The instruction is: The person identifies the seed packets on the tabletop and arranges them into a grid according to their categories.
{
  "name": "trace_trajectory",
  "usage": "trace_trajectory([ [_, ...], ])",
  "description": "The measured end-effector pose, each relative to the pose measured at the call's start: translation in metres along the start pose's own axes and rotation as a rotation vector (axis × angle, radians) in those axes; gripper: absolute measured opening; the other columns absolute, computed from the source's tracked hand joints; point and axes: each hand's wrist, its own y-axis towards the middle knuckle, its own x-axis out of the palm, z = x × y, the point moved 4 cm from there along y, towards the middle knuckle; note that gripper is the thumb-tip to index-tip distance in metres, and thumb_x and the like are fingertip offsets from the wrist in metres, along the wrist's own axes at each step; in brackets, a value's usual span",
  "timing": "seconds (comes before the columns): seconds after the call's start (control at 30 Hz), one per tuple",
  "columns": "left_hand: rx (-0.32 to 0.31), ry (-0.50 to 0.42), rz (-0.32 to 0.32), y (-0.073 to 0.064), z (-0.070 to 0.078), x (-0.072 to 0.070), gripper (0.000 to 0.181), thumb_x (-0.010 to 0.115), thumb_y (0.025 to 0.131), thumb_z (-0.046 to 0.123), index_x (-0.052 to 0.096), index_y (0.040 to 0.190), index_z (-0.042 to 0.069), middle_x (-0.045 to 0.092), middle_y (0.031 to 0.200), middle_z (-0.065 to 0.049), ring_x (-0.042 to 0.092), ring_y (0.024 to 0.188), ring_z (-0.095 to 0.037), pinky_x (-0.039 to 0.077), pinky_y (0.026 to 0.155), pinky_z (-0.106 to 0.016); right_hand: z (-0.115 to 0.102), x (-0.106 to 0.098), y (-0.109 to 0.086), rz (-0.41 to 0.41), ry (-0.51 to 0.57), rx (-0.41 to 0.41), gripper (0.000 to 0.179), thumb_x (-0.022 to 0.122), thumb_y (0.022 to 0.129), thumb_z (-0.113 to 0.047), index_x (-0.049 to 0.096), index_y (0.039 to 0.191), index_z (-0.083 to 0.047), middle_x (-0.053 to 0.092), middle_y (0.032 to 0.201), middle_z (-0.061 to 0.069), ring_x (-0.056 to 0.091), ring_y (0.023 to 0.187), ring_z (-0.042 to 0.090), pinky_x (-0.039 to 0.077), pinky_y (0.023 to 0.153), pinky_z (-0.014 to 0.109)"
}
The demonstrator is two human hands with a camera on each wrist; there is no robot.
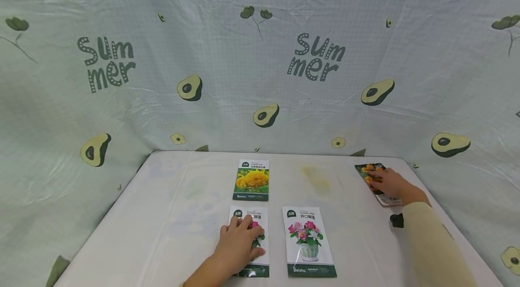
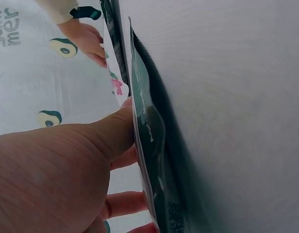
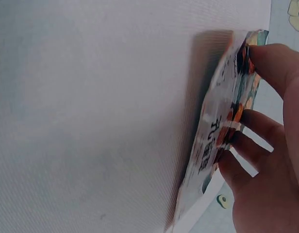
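My left hand (image 1: 237, 244) rests on a seed packet (image 1: 262, 257) with pink flowers at the front middle, its thumb and fingers spread over the face. In the left wrist view, the thumb touches the face near the dark green end (image 2: 148, 126). At the table's right side, my right hand (image 1: 396, 184) lies on a packet with orange flowers (image 1: 367, 168), which is tilted slightly to the left. The right wrist view has the thumb and fingertips touching this packet's printed face (image 3: 207, 141). My palms hide parts of both packets.
Right of my left hand lies another pink-flower packet (image 1: 309, 242). A packet with yellow flowers (image 1: 251, 180) lies behind, near the middle of the white table (image 1: 174, 233). Around the table hangs a pale cloth (image 1: 227, 52) printed with avocados. A black band (image 1: 396, 220) is at my right wrist.
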Motion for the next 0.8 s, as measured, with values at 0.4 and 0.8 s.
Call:
trace_trajectory([
  [0.4, 0.003, -0.003, 0.006, -0.001, 0.000, 0.001, 0.040, 0.078, 0.085, 0.051, 0.072, 0.118, 0.030, 0.056, 0.116, -0.003, 0.048, 0.107, -0.032, 0.043, 0.082, -0.054, -0.002, 0.001, -0.003, -0.034, 0.008, 0.045, 0.068, 0.056, 0.103, -0.042, 0.038, 0.154, 0.000, 0.026, 0.147, 0.048, 0.031, 0.133, 0.070, 0.034, 0.105, 0.075],
  [0.8, 0.006, -0.010, 0.003, 0.000, 0.000, 0.001, 0.039, 0.078, 0.085, 0.051, 0.072, 0.118, 0.030, 0.055, 0.117, -0.004, 0.048, 0.107, -0.032, 0.043, 0.082, -0.055, -0.011, 0.000, -0.008, -0.004, -0.021, 0.072, 0.068, 0.056, 0.103, -0.045, 0.041, 0.152, 0.000, 0.026, 0.147, 0.048, 0.029, 0.133, 0.070, 0.035, 0.103, 0.075],
])
